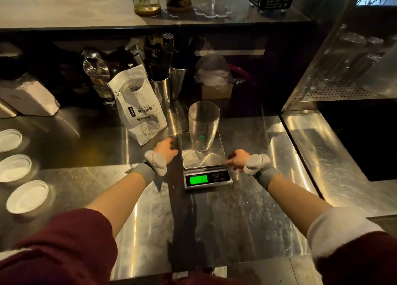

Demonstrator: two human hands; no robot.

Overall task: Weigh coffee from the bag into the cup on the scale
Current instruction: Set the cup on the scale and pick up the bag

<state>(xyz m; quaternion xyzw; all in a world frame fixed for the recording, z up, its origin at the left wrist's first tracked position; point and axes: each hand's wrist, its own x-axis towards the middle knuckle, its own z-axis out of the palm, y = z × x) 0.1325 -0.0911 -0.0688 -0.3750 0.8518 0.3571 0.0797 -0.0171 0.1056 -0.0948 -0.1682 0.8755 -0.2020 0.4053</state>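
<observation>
A clear plastic cup [203, 130] stands upright and looks empty on the steel platform of a digital scale [204, 162] whose green display is lit. A white coffee bag [137, 104] with its top open stands to the left of the scale, leaning slightly. My left hand [166, 149] hovers between the bag and the scale's left edge, fingers loosely curled and holding nothing. My right hand [237, 160] rests at the scale's front right corner, fingers curled toward its edge, nothing in it. Both wrists wear grey bands with white devices.
Three white round lids or dishes [15, 167] lie along the left of the steel counter [150, 209]. Metal shaker tins [163, 89] and bar tools stand behind the bag. A white box [30, 95] sits far left. A rack of glasses [348, 65] is at the right.
</observation>
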